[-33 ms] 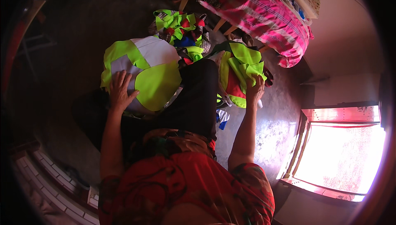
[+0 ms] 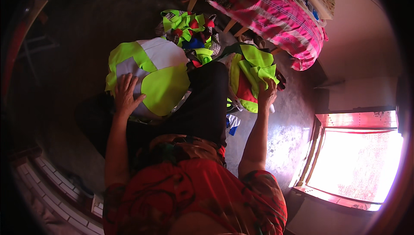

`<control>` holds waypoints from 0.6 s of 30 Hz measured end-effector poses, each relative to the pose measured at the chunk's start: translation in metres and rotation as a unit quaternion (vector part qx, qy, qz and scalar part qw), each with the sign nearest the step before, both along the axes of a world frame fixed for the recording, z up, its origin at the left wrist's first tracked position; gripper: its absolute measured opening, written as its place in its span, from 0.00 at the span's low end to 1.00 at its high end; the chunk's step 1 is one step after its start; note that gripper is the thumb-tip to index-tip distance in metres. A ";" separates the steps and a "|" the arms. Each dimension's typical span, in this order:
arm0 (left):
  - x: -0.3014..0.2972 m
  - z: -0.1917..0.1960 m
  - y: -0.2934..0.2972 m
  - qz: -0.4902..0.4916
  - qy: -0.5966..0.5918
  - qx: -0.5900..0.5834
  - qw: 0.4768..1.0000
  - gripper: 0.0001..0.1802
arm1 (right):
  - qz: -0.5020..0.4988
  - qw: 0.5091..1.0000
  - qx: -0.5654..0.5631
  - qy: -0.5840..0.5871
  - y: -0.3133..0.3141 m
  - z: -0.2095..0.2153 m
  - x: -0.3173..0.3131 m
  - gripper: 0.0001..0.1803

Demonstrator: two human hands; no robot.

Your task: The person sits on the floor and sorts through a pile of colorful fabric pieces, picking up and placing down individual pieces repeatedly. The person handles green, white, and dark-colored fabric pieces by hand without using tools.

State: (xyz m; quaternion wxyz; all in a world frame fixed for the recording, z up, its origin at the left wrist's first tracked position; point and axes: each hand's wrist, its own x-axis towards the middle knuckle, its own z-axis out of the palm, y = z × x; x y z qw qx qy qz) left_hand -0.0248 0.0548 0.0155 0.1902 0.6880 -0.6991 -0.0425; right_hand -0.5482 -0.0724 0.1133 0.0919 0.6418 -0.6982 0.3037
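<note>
On my left thigh rests a round patchwork piece (image 2: 166,89) of neon yellow-green, white and grey cloth. My left hand (image 2: 126,92) lies flat on its grey patch (image 2: 129,67), fingers stretched out. Off my right knee, a heap of fabric pieces (image 2: 246,90) in neon green and red sits in a holder that is mostly hidden. At that heap's right side my right hand (image 2: 268,93) has its fingers closed on a loose neon green fabric scrap (image 2: 260,72). Its fingertips are partly covered by the cloth.
Beyond my knees lies a pile of scraps (image 2: 187,30) in green, red, blue and check. A pink plaid cloth (image 2: 276,21) drapes over wooden-legged furniture at the far right. A blue-and-white scrap (image 2: 233,123) lies on the dark floor (image 2: 276,127). Bright light enters through an opening (image 2: 353,161) at right.
</note>
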 end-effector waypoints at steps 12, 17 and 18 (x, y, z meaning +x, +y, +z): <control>-0.001 -0.002 0.000 0.006 0.003 0.001 1.000 0.43 | -0.103 0.955 -0.162 -0.225 0.005 0.062 0.017 0.13; -0.005 0.008 0.000 0.020 0.000 0.034 0.999 0.43 | 0.086 0.913 -0.209 -0.339 0.010 0.091 0.043 0.13; -0.001 0.009 0.001 0.014 0.006 0.024 1.000 0.43 | 0.095 0.950 -0.193 -0.225 0.013 0.100 0.061 0.13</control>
